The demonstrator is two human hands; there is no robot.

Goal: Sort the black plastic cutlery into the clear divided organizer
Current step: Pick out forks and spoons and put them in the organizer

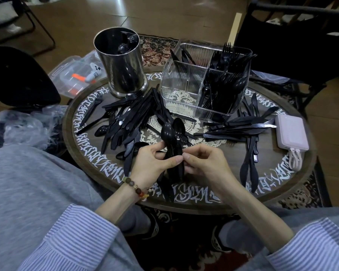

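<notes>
I see my left hand and right hand together gripping 2 black spoons above the table, whose white rim lettering I cannot read.

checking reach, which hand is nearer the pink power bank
Right. The right hand sits nearer the pink power bank, which lies off to its right; the left hand is farther left, beyond the spoons.

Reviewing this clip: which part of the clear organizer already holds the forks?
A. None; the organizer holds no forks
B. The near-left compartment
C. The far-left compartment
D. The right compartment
D. Fork tines stick up from the right side of the organizer; the near-left compartment looks empty, and the far-left one shows only a few handles, while both hands, left hand and right hand, hold spoons.
</notes>
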